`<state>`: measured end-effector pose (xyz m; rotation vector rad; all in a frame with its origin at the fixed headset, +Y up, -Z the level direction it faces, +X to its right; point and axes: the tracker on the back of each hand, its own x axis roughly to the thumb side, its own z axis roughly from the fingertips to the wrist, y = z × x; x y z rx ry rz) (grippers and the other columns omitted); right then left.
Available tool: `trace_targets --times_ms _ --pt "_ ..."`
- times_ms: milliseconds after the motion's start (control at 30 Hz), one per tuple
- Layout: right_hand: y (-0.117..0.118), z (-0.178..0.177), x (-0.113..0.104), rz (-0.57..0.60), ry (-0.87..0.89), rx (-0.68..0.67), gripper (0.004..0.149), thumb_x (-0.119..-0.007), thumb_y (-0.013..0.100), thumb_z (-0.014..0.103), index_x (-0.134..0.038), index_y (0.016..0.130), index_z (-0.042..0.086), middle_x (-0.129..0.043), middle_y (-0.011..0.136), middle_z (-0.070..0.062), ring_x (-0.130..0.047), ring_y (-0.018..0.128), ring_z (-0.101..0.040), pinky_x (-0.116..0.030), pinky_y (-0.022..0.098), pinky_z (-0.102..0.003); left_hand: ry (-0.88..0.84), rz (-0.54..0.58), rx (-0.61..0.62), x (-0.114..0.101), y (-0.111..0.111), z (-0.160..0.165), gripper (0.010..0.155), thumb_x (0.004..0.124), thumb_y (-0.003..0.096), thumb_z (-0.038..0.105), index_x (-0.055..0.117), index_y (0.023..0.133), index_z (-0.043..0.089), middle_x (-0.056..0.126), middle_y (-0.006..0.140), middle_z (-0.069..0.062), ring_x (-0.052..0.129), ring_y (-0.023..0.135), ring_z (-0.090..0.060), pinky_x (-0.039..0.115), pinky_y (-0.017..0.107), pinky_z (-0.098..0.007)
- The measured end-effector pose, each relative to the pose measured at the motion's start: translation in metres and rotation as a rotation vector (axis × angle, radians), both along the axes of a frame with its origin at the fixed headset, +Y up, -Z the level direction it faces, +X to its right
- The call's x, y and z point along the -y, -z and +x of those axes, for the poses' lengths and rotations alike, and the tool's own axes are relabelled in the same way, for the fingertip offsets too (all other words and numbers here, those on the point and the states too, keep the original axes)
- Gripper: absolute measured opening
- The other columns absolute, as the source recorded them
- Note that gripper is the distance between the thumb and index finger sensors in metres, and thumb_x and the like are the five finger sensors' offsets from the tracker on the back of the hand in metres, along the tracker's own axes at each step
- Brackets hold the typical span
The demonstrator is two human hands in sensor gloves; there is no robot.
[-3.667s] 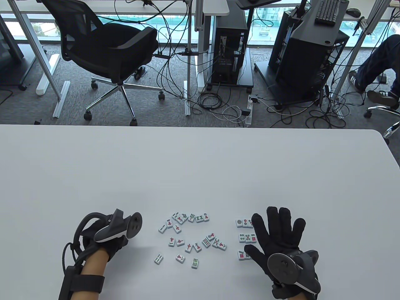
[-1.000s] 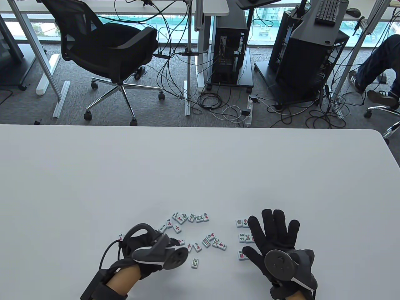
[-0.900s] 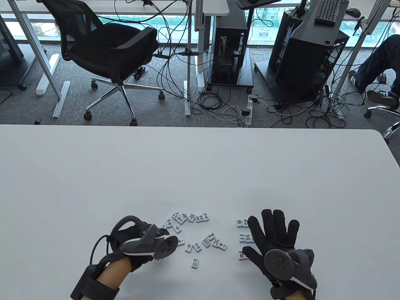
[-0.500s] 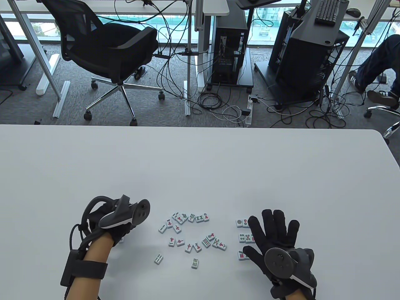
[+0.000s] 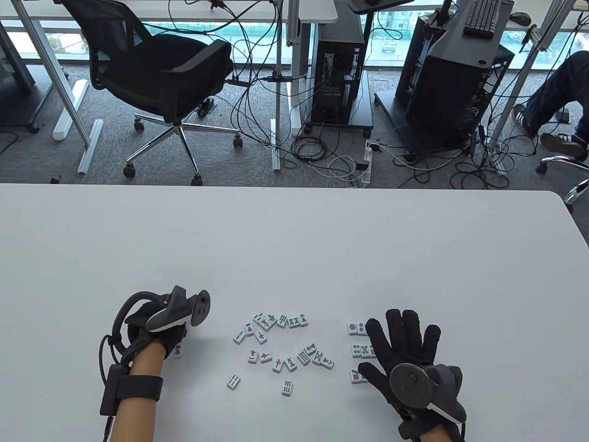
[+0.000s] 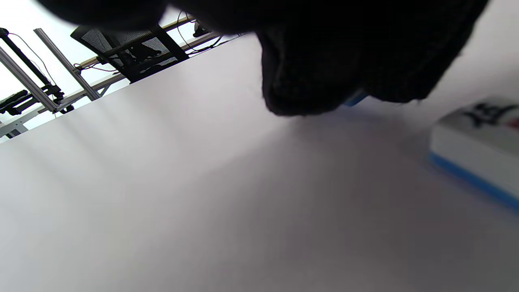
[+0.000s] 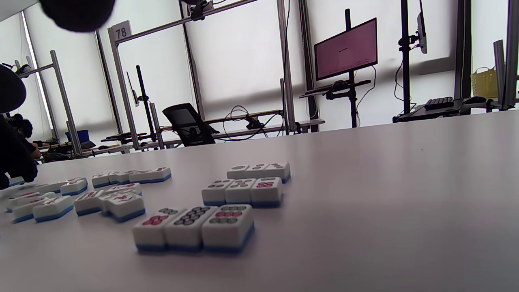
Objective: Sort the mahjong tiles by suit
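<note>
- Tiles in the loose pile [image 5: 280, 345] have changed: one red-marked tile that lay at the pile's 6 o'clock edge a few seconds ago is gone from there.
- That tile [image 5: 178, 350] now lies on the table [image 5: 294, 248], well apart from the pile at its 9 o'clock side, just beside the left hand [image 5: 158, 329].
- One second ago the left hand was over the pile; now it is back out at the left, over its own spot.
- The left wrist view shows a tile [image 6: 478, 134] flat on the table, face up, white on top with a blue bottom. A dark fingertip [image 6: 308, 81] hangs close by and looks apart from it. I cannot tell if the left fingers are spread or curled.
- The right hand [image 5: 407, 354] has hardly moved. It lies flat with its fingers spread wide, over the right part of the sorted tiles.
- Sorted tiles with round dots [image 7: 227, 198] sit in three short rows of three, touching side by side.
- The pile's tiles lie at all angles, with red marks or green bars on white faces.
</note>
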<state>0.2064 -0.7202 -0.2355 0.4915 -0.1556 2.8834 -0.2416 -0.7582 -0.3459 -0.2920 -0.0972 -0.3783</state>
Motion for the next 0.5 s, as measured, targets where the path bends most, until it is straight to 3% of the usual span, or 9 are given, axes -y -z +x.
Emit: trace_targets --times_ms 233,367,500 --pt "0.001 0.000 0.001 -0.004 0.002 0.001 0.077 -0.057 0.051 0.063 -0.019 0.112 0.034 -0.005 0.118 -0.009 0.005 0.103 -0.038 -0.004 0.069 -0.069 -0.024 -0.001 -0.016 0.003 -0.005 -0.007 0.058 0.088 0.0314 0.052 0.086 0.079 0.019 0.101 0.044 0.013 0.093 0.012 -0.004 0.087 0.022 -0.033" --pt "0.001 0.001 0.000 -0.003 0.008 0.004 0.077 -0.057 0.051 0.063 -0.019 0.112 0.035 -0.004 0.118 -0.009 0.005 0.103 -0.038 -0.004 0.069 -0.069 -0.029 0.045 -0.008 -0.011 -0.009 -0.004 0.062 0.088 0.0313 0.053 0.082 0.085 0.024 0.101 0.048 0.011 0.094 0.015 -0.005 0.086 0.026 -0.035" --pt "0.001 0.001 0.001 -0.003 0.012 0.004 0.077 -0.057 0.051 0.063 -0.019 0.112 0.035 -0.004 0.118 -0.009 0.005 0.103 -0.038 -0.004 0.069 -0.069 -0.029 0.132 0.080 -0.028 -0.016 0.018 0.059 0.086 0.0324 0.053 0.085 0.083 0.023 0.101 0.045 0.011 0.093 0.013 -0.005 0.086 0.023 -0.035"
